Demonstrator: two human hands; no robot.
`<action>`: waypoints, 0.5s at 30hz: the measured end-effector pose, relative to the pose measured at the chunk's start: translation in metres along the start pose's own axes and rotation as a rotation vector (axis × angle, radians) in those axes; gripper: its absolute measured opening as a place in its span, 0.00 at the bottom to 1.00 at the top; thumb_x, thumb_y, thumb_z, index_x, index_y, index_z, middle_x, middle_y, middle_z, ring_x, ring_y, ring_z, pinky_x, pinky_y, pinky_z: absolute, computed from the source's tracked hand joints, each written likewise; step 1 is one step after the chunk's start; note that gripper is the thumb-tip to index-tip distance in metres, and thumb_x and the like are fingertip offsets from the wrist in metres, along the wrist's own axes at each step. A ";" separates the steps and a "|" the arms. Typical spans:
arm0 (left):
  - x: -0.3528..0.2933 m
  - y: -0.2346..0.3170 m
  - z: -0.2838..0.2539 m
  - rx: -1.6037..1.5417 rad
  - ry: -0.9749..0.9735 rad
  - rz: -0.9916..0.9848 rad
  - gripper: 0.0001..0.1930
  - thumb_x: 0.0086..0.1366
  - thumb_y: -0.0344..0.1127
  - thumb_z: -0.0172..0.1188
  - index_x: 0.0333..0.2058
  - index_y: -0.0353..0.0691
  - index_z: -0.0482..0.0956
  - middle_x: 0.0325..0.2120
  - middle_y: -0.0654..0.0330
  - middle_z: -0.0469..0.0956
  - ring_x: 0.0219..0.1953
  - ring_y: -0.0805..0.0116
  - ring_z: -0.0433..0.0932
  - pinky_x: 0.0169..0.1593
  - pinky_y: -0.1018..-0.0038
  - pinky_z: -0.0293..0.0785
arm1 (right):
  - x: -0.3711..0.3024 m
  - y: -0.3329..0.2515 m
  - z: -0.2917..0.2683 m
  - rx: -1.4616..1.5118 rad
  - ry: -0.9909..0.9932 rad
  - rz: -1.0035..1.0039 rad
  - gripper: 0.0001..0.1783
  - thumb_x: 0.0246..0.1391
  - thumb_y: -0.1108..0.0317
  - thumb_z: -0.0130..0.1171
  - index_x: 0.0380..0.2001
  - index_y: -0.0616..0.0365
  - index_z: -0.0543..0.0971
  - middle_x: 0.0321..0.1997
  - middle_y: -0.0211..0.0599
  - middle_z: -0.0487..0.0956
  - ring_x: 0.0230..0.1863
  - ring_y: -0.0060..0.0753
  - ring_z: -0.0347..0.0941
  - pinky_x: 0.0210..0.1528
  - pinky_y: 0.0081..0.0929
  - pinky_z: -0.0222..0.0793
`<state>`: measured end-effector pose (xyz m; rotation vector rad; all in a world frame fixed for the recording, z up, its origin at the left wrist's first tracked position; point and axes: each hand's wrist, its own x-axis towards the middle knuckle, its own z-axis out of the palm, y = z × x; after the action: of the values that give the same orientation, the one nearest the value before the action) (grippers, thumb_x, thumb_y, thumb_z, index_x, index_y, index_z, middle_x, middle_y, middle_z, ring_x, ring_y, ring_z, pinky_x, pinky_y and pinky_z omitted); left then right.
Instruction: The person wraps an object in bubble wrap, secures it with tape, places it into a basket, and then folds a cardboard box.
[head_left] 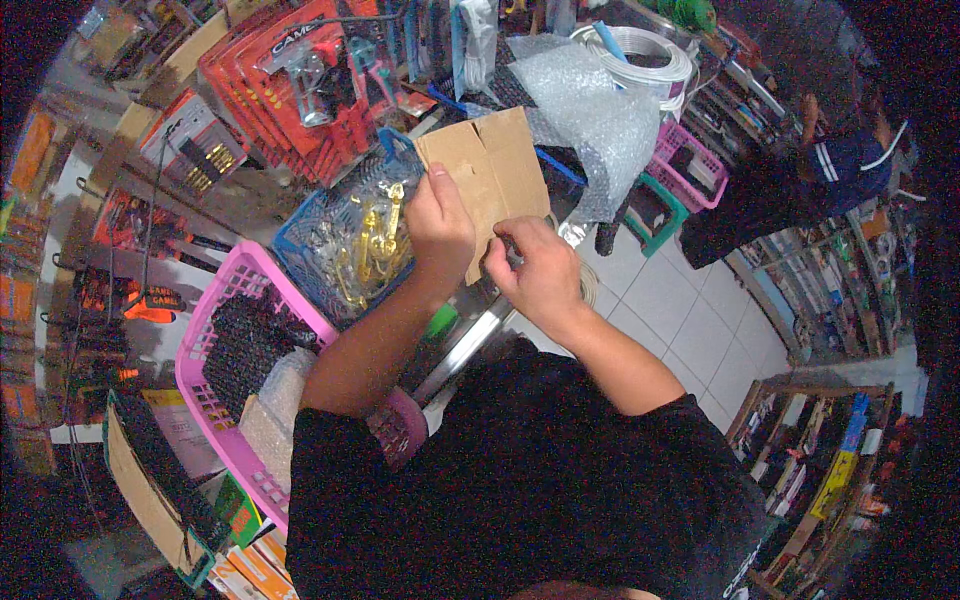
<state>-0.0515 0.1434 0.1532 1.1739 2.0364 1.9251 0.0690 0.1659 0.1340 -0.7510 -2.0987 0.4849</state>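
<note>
Brown cardboard (508, 165) points away, its long axis leaning slightly left.

A pale, square-tiled floor (690, 312) opens right of centre, the brightest patch I can see from here. A green plastic stool (668, 232) sits at its upper edge. A shelving rack (768, 318), packed tight with stock, runs along the right side, where it gets quite dim; below, toward the lower right, stands a crowded wooden-framed shelf (826, 386). Hooks (82, 184) jut out along the far left.
</note>
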 end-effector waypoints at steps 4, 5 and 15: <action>0.000 -0.003 -0.001 -0.035 -0.005 0.007 0.20 0.68 0.43 0.38 0.25 0.33 0.70 0.14 0.61 0.65 0.19 0.73 0.62 0.23 0.70 0.59 | 0.001 -0.005 -0.004 0.042 -0.032 0.013 0.10 0.42 0.65 0.58 0.28 0.58 0.75 0.26 0.41 0.74 0.27 0.44 0.72 0.30 0.36 0.69; 0.000 -0.004 0.001 -0.056 0.000 0.018 0.20 0.68 0.43 0.38 0.26 0.33 0.70 0.14 0.61 0.65 0.19 0.73 0.62 0.24 0.70 0.60 | 0.001 -0.005 -0.004 0.032 -0.028 0.009 0.10 0.42 0.65 0.58 0.28 0.58 0.75 0.26 0.41 0.74 0.27 0.44 0.72 0.30 0.36 0.69; 0.000 -0.003 -0.001 0.010 -0.028 -0.051 0.21 0.68 0.43 0.37 0.26 0.33 0.71 0.16 0.59 0.69 0.21 0.72 0.66 0.26 0.70 0.63 | 0.001 0.001 0.003 -0.047 0.044 -0.060 0.08 0.40 0.68 0.59 0.27 0.58 0.75 0.25 0.40 0.74 0.23 0.42 0.72 0.26 0.33 0.68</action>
<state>-0.0531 0.1429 0.1503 1.1339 2.0432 1.8669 0.0661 0.1675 0.1321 -0.7172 -2.0909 0.3843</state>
